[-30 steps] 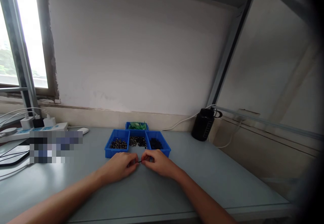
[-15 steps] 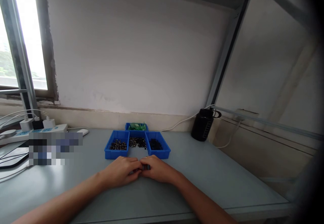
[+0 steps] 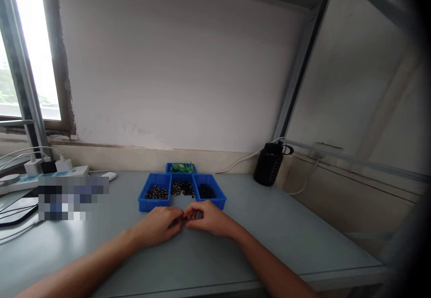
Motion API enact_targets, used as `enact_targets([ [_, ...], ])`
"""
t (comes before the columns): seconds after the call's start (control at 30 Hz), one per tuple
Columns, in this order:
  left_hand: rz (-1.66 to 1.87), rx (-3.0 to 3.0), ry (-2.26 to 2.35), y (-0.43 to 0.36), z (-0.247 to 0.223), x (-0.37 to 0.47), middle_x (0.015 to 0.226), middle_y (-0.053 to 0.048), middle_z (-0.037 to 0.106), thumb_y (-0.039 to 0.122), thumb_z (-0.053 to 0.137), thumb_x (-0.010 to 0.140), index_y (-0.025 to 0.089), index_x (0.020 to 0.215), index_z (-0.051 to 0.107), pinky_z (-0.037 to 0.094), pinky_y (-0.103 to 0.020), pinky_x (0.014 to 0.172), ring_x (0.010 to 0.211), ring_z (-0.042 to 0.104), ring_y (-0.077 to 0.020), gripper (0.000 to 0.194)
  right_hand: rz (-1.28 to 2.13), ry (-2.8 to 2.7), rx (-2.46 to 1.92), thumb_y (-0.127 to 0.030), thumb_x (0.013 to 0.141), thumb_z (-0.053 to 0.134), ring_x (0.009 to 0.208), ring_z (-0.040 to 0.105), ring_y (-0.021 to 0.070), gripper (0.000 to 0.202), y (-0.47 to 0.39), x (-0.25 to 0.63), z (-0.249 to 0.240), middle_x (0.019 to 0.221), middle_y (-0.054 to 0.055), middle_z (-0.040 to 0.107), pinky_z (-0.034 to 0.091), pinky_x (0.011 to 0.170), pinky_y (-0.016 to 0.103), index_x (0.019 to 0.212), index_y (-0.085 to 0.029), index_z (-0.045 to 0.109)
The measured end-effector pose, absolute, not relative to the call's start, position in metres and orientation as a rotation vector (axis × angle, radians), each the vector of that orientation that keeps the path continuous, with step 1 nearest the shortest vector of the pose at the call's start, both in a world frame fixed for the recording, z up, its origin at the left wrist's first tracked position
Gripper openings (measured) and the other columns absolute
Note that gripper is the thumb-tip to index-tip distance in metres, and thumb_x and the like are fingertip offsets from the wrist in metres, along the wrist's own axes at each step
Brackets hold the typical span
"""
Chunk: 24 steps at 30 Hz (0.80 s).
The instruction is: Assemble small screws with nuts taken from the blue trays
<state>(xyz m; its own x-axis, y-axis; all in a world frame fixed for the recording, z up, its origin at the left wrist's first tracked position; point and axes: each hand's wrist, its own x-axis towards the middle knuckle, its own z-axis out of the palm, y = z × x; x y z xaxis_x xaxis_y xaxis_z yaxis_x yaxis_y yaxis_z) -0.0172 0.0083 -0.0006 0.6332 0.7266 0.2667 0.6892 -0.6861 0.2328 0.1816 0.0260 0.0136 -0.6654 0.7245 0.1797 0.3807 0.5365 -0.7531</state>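
Observation:
My left hand [image 3: 162,225] and my right hand [image 3: 209,219] meet fingertip to fingertip over the grey table, just in front of the blue bins. Both are closed in a pinch around something small and dark, too small to make out. The left blue bin [image 3: 150,206] holds small metallic pieces [image 3: 156,193]. In the right blue bin [image 3: 218,202] are black pieces [image 3: 206,191]. Between these bins lies a pile of small metallic and black parts [image 3: 183,189]. A smaller blue bin behind contains green packaging [image 3: 182,167].
A black bottle [image 3: 268,165] stands at the back right, with a white cable running behind it. On the left are a power strip [image 3: 76,172] with plugs, a white mouse [image 3: 109,175], a dark device [image 3: 16,210] and a blurred patch.
My right hand has lifted slightly, its fingers more arched, and the gap between its thumb and fingers is more visible. My left fingertips have shifted slightly left.

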Motion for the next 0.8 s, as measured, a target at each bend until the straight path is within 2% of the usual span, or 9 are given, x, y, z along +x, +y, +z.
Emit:
enact_targets([
  [0.1, 0.534, 2.719, 1.151, 0.009, -0.002, -0.017, 0.072, 0.0, 0.06, 0.024, 0.039, 0.087, 0.019, 0.078, 0.055, 0.034, -0.021, 0.055, 0.062, 0.055, -0.0135, 0.019, 1.041, -2.28, -0.856, -0.016, 0.07, 0.065, 0.075, 0.058, 0.0144, 0.022, 0.027, 0.182, 0.012, 0.082, 0.001, 0.066, 0.045, 0.068, 0.024, 0.092, -0.017, 0.065],
  [0.2, 0.538, 2.709, 1.175, 0.009, -0.002, -0.017, 0.072, 0.0, 0.06, 0.025, 0.04, 0.086, 0.018, 0.079, 0.055, 0.034, -0.021, 0.054, 0.063, 0.056, -0.0138, 0.019, 1.04, -2.272, -0.871, -0.018, 0.07, 0.066, 0.076, 0.058, 0.0148, 0.022, 0.027, 0.182, 0.012, 0.082, 0.001, 0.066, 0.046, 0.068, 0.024, 0.092, -0.017, 0.065],
  [0.4, 0.597, 2.709, 1.225, 0.01, 0.002, -0.018, 0.075, 0.0, 0.062, 0.02, 0.04, 0.084, 0.019, 0.084, 0.057, 0.036, -0.022, 0.059, 0.067, 0.057, -0.0145, 0.017, 0.797, -2.277, -0.949, -0.021, 0.08, 0.055, 0.074, 0.06, 0.0149, 0.013, 0.028, 0.182, 0.015, 0.079, 0.002, 0.066, 0.045, 0.066, 0.024, 0.087, -0.018, 0.065],
  [0.6, 0.597, 2.816, 1.225, 0.005, 0.005, -0.016, 0.076, -0.001, 0.061, 0.025, 0.038, 0.088, 0.019, 0.084, 0.058, 0.037, -0.023, 0.059, 0.066, 0.057, -0.015, 0.022, 0.705, -2.429, -0.999, -0.02, 0.08, 0.052, 0.075, 0.061, 0.0165, 0.014, 0.028, 0.182, 0.007, 0.081, 0.002, 0.066, 0.044, 0.066, 0.024, 0.088, -0.018, 0.064],
  [0.8, 0.522, 2.971, 1.092, 0.002, 0.001, -0.012, 0.081, -0.002, 0.06, 0.023, 0.039, 0.089, 0.02, 0.089, 0.057, 0.04, -0.023, 0.061, 0.072, 0.057, -0.0161, 0.018, 0.429, -2.597, -0.952, -0.016, 0.077, 0.055, 0.07, 0.055, 0.0155, 0.006, 0.029, 0.176, -0.004, 0.075, 0.001, 0.062, 0.037, 0.061, 0.023, 0.072, -0.018, 0.058],
])
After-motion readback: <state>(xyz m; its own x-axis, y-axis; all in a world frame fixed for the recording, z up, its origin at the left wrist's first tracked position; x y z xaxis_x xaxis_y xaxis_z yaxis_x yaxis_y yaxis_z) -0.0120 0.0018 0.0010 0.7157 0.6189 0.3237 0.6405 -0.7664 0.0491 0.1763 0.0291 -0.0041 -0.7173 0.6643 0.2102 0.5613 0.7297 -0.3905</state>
